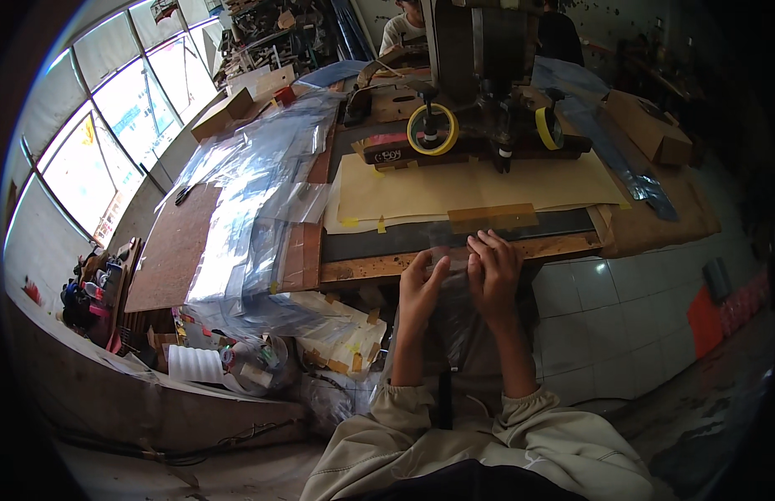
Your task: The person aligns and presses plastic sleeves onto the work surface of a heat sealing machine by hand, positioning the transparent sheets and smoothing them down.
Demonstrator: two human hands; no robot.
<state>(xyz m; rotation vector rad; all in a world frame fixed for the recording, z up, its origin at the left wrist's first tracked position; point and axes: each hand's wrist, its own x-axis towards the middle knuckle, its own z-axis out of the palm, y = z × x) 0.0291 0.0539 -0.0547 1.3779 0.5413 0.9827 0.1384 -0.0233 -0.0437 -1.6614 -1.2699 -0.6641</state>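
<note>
My left hand (421, 288) and my right hand (492, 271) are raised together just below the front edge of the wooden workbench (371, 269). Between them they hold a clear plastic bag (457, 321) that hangs down toward my lap, fingers pinching its top edge. Right above my fingers a dark strip (404, 238) runs along the bench, with a brown taped patch (492, 217) on it. Behind lies tan paper sheeting (454, 188) under a dark machine head (479, 75).
A pile of clear plastic bags (262, 200) covers the left bench over a brown board (174, 246). Yellow tape rolls (432, 129) hang on the machine. Cardboard boxes (650, 125) sit at right. Scrap bags and clutter (254, 359) lie on the floor at left. Another person (404, 25) sits beyond.
</note>
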